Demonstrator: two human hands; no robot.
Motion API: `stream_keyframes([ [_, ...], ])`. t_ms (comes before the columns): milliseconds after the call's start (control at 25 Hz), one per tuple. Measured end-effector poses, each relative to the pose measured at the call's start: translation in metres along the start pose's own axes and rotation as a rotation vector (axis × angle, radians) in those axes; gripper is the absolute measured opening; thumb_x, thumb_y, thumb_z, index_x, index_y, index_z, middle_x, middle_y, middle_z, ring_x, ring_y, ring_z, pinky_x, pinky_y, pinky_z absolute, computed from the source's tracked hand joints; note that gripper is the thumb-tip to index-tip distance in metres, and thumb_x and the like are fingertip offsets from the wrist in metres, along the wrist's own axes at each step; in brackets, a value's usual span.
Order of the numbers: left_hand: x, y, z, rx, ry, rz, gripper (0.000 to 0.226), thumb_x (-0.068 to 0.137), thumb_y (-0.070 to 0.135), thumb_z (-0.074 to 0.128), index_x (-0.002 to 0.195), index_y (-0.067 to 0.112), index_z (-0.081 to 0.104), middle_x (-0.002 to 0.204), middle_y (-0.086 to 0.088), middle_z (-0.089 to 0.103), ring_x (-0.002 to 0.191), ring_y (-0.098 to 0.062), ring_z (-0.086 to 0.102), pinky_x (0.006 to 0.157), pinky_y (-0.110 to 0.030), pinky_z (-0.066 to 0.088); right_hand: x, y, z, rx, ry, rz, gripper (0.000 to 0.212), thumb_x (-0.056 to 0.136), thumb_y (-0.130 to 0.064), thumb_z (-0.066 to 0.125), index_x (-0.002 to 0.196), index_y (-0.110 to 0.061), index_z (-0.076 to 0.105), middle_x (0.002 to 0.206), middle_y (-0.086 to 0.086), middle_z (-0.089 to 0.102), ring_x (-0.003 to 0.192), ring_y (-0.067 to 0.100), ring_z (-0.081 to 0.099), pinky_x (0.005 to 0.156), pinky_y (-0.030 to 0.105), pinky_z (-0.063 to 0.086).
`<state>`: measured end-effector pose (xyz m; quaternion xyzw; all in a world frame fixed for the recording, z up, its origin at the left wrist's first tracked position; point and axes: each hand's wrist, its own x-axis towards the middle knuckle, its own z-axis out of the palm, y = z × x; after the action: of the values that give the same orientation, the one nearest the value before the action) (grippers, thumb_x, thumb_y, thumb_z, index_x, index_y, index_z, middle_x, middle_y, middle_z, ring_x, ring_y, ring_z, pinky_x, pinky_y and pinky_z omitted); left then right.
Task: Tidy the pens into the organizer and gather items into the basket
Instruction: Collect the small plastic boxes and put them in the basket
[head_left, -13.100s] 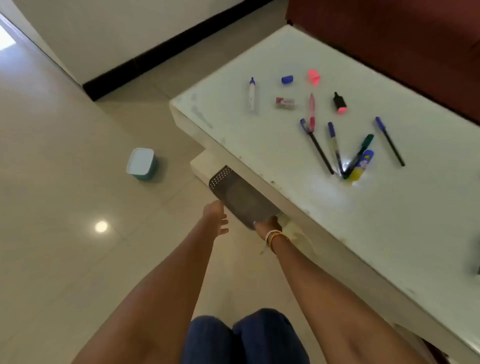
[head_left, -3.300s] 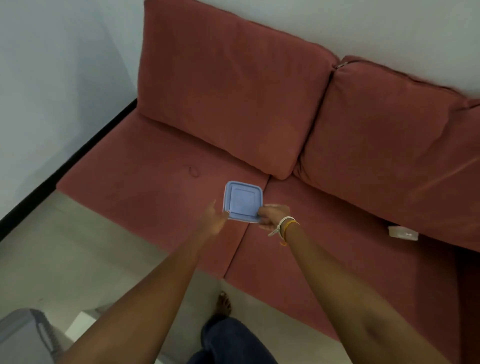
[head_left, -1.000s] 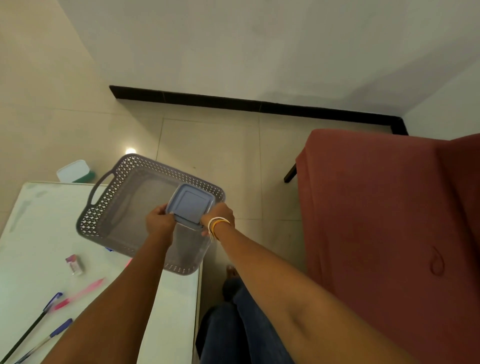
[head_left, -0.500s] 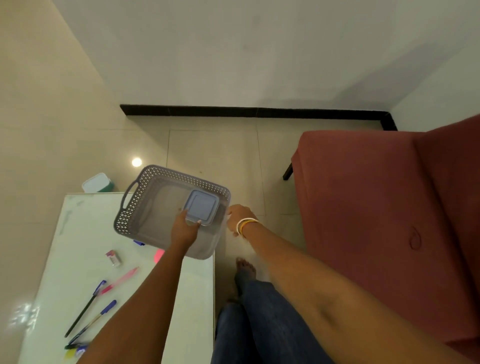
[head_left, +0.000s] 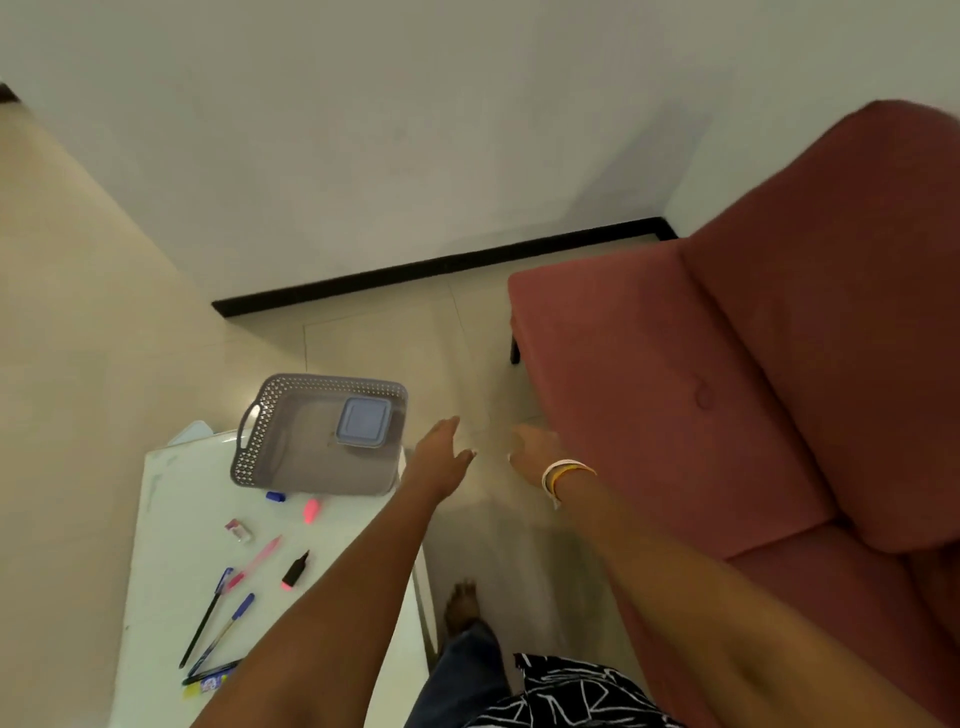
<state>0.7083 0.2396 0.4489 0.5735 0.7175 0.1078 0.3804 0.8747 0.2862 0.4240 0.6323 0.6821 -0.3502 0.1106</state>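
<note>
Left hand (head_left: 441, 457) withdrawn and empty, lid (head_left: 363, 422) now in basket (head_left: 270, 410)

Your grey perforated basket (head_left: 291, 457) sits at the table's far end, a shallow blue lidded box (head_left: 363, 422) lying flat in its right corner. Your pens (head_left: 218, 623) lie loose on the tabletop nearer you, alongside a pink pen (head_left: 255, 562), a black marker (head_left: 296, 570) and two caps (head_left: 310, 511).

Red sofa (head_left: 727, 415) at right, white table (head_left: 171, 519) at left, tiled floor (head_left: 389, 353), black skirting (head_left: 441, 267)
</note>
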Motion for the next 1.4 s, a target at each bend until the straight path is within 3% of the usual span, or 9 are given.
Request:
stream_keyframes([
  [120, -0.027, 0.037, 0.043, 0.106, -0.043, 0.065, 0.063, 0.094, 0.035, 0.053, 0.149, 0.016, 0.028, 0.157, -0.007, 0.027, 0.145, -0.023, 0.026, 0.116, -0.042, 0.028, -0.045, 0.06, 0.0, 0.144, 0.079, 0.067, 0.055, 0.093, -0.023, 0.053, 0.145, -0.016, 0.038, 0.15, 0.008, 0.043, 0.137, 0.027, 0.041, 0.111, 0.033, 0.029],
  [440, -0.145, 0.161, 0.23, 0.265, -0.199, 0.259, 0.06, 0.095, 0.034, 0.052, 0.147, 0.016, 0.028, 0.157, -0.012, 0.025, 0.144, -0.026, 0.027, 0.112, -0.042, 0.032, -0.233, 0.272, 0.049, 0.437, 0.217, 0.269, 0.052, 0.09, -0.016, 0.058, 0.141, -0.014, 0.046, 0.136, 0.01, 0.057, 0.126, 0.026, 0.053, 0.107, 0.03, 0.036],
  [760, -0.262, 0.29, 0.399, 0.292, -0.399, 0.51, 0.064, 0.094, 0.033, 0.054, 0.149, 0.017, 0.026, 0.157, -0.012, 0.025, 0.143, -0.028, 0.028, 0.114, -0.046, 0.031, -0.404, 0.458, 0.091, 0.498, 0.361, 0.557, 0.047, 0.094, -0.02, 0.054, 0.141, -0.014, 0.046, 0.146, 0.007, 0.048, 0.132, 0.026, 0.047, 0.108, 0.029, 0.033],
  [1080, -0.333, 0.337, 0.501, 0.429, -0.548, 0.606, 0.063, 0.095, 0.033, 0.052, 0.15, 0.02, 0.025, 0.158, -0.01, 0.023, 0.143, -0.029, 0.029, 0.114, -0.044, 0.032, -0.495, 0.571, 0.139, 0.722, 0.449, 0.805, 0.047, 0.092, -0.02, 0.057, 0.138, -0.013, 0.049, 0.142, 0.008, 0.053, 0.13, 0.029, 0.05, 0.106, 0.027, 0.035],
  [1400, -0.331, 0.333, 0.562, 0.5, -0.621, 0.622, 0.061, 0.097, 0.035, 0.048, 0.151, 0.022, 0.022, 0.158, -0.009, 0.022, 0.14, -0.032, 0.035, 0.111, -0.043, 0.036, -0.494, 0.633, 0.176, 0.891, 0.53, 0.929, 0.049, 0.091, -0.021, 0.058, 0.138, -0.013, 0.048, 0.138, 0.011, 0.055, 0.129, 0.033, 0.049, 0.105, 0.03, 0.037],
])
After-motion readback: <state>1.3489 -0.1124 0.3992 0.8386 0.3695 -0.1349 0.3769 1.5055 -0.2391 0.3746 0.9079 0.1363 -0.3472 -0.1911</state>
